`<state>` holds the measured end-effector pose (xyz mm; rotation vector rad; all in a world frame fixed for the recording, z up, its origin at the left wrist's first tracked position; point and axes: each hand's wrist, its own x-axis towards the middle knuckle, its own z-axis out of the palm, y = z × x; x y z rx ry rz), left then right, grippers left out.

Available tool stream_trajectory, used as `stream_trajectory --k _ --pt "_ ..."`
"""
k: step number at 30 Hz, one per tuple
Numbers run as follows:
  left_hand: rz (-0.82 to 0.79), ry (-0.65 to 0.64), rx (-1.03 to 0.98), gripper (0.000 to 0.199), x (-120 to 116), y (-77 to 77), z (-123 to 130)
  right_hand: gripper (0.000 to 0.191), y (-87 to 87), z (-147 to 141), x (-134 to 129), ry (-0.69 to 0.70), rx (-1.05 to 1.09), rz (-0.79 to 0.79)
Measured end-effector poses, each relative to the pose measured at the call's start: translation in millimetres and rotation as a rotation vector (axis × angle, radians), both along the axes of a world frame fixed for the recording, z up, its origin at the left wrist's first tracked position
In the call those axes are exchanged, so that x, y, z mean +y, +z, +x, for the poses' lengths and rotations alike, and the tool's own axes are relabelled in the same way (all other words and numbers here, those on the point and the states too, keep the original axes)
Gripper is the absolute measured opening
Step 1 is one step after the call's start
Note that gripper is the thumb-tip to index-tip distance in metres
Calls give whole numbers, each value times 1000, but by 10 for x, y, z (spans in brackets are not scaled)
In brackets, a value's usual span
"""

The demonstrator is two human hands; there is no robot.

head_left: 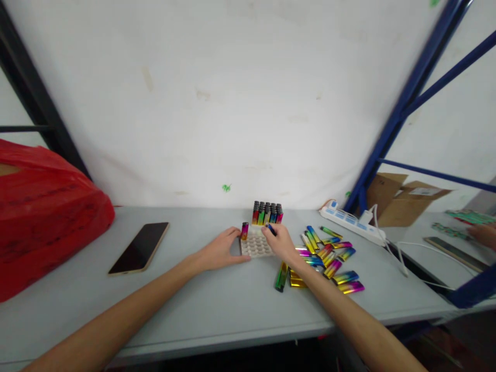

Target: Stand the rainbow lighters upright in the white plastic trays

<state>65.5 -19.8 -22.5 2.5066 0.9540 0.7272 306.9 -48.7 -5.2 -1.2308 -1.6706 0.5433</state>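
A white tray (256, 245) with rows of round hollows lies on the table between my hands. One pink and yellow lighter (245, 231) stands upright in its back left corner. My left hand (222, 250) grips the tray's left side, thumb along the front edge and fingers beside the standing lighter. Above the tray's right part, my right hand (282, 243) pinches a dark blue lighter (270, 229), tilted and partly hidden by the fingers. Behind the tray, a block of upright lighters (267, 213) with black tops stands in close rows.
Many loose shiny lighters (329, 256) lie heaped right of the tray, partly under my right forearm. A phone (140, 248) and red bag (50, 217) are leftward. A power strip (353, 223), blue frame (399, 116), cardboard box (403, 201) and another person's hand (484, 235) are rightward.
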Motion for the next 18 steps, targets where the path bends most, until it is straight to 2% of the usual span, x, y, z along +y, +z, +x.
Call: stream_trajectory --k 4,8,13,18 --pt "-4 -13 -5 62 3 -11 -3 56 7 4 -5 22 -46 35" --pt "-25 -5 3 68 10 -25 -5 50 -2 8 -16 127 -85 2" --pt "-15 -18 0 64 -5 -11 -1 55 13 -2 -13 172 -322 150" --pt "-28 5 10 66 -16 -8 0 51 9 -53 36 180 -414 88"
